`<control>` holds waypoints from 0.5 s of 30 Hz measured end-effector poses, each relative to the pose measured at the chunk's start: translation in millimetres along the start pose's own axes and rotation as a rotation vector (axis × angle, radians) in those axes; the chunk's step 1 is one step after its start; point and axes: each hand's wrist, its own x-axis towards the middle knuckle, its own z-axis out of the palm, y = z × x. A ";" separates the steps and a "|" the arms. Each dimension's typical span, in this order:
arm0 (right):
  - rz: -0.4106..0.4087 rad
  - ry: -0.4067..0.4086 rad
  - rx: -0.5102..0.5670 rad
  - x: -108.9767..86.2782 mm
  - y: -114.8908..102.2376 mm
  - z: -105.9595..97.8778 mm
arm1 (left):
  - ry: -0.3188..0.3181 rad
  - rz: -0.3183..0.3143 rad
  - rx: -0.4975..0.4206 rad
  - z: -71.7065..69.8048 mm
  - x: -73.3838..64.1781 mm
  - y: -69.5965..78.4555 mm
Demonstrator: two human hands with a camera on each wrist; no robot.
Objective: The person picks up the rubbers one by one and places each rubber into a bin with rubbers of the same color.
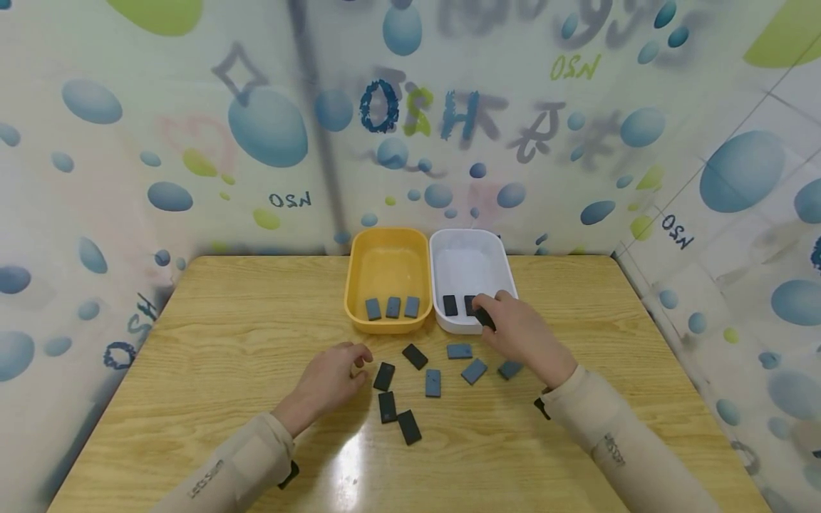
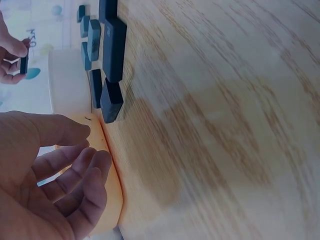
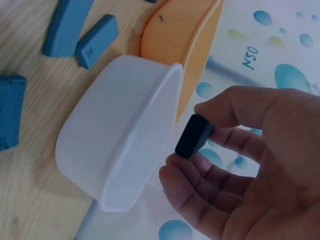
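My right hand [image 1: 518,329] pinches a small black rectangular block [image 3: 192,138] between thumb and fingertips, over the near right rim of the white tray [image 1: 471,263]. Inside that tray two black blocks [image 1: 450,306] show near its front, one partly covered by the hand. The left hand [image 1: 328,381] hovers low over the table, fingers loosely bent and holding nothing. Just right of its fingertips lies a black block [image 1: 384,376], one of several black ones on the wood. Several blue-grey blocks [image 1: 432,383] lie farther right, one [image 1: 509,369] partly hidden beneath the right hand.
Against the white tray's left side stands a yellow tray [image 1: 388,328] with three blue-grey blocks [image 1: 393,307] in a row near its front. Both trays sit at the back of the wooden table [image 1: 256,306], close to a patterned wall sheet [image 1: 269,128].
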 end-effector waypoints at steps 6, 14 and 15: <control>0.022 0.034 0.005 10.2 9.3 -3.2 | -0.016 -0.020 0.001 -2.1 0.0 0.0; 0.056 0.079 -0.009 28.2 17.4 -3.7 | -0.012 -0.018 0.010 -2.6 0.4 -0.9; 0.064 0.075 -0.009 30.3 17.9 -4.1 | -0.010 -0.017 0.010 -2.7 0.4 -0.9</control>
